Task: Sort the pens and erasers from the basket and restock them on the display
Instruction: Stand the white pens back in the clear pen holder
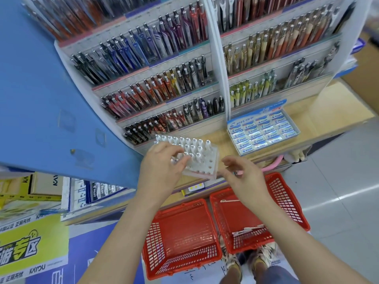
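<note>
A clear pen stand (202,163) with rows of holes sits on the counter, mostly filled with white pens (192,147). My left hand (162,167) is over its near left corner, fingers pinched on a white pen at the stand. My right hand (242,175) hovers just right of the stand, holding a pink-and-white pen. Two red baskets stand on the floor below: the left basket (182,238) looks empty, the right basket (256,212) holds a few white pens. A blue box of Pilot erasers (264,130) lies on the counter to the right.
Tiered pen display racks (155,78) rise behind the stand and fill the back. A blue panel (41,99) stands on the left. Boxes and yellow packs sit on the lower left shelf (41,191). Grey floor tiles lie to the right; my shoes show beside the baskets.
</note>
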A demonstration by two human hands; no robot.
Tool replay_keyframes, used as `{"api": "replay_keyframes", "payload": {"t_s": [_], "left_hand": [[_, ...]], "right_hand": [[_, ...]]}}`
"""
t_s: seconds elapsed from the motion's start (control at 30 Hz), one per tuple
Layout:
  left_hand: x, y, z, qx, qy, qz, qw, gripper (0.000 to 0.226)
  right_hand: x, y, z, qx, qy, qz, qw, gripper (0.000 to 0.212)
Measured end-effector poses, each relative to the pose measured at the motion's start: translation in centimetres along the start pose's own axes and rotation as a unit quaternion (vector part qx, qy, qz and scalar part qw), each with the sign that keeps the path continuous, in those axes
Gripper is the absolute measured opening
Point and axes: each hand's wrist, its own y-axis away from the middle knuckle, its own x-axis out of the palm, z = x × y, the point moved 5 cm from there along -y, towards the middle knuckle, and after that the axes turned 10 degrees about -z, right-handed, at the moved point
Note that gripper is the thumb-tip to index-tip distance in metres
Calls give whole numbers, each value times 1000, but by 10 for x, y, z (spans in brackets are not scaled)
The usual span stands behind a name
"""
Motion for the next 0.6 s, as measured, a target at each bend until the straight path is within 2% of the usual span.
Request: {"api": "replay_keyframes", "payload": {"t_s": [0.07,0.13,0.27,0.43,0.6], "left_hand": [[-10,12,-13,37,40,-36,998,10],[-9,28,-29,74,78,-30,994,12],[41,70,-45,114,124,77,983,17],[168,133,-16,70,63,251,963,16],[323,196,27,10,4,356,935,19]], "right_hand": [[-26,0,-10,-6,14,-32,999,13],[-55,5,-29,0,49,-54,997,11],[-109,27,-93,74,140,-67,985,13],[-142,65,-190,178,214,-17,960,13],[-132,73,-318,197,277,66,938,6]]}}
